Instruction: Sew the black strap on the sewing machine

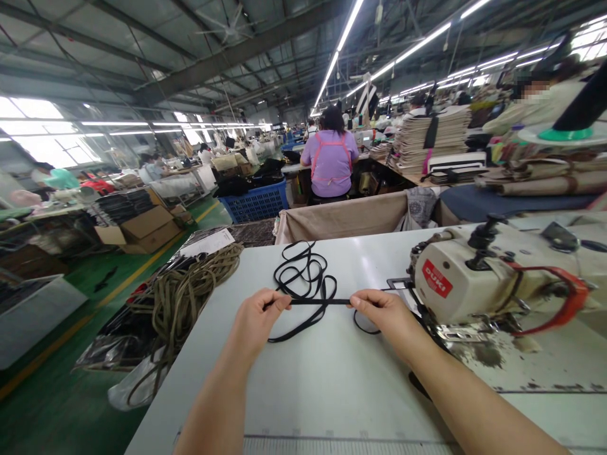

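A narrow black strap (318,302) stretches straight between my two hands, just above the white sewing table (303,385). My left hand (258,319) pinches one end of the taut stretch between thumb and fingers. The other end is pinched by my right hand (384,316), a short way left of the sewing machine (455,284). Behind the taut stretch, more of the black strap lies in loose loops on the table, and a small loop hangs below my right hand.
Left of the table lies a pile of olive straps (190,291). A beige fabric bin (341,221) stands along the table's far edge, with a blue crate (256,201) beyond it. A person in a purple shirt (329,161) sits ahead, facing away. A ruler strip (322,445) runs along the near edge.
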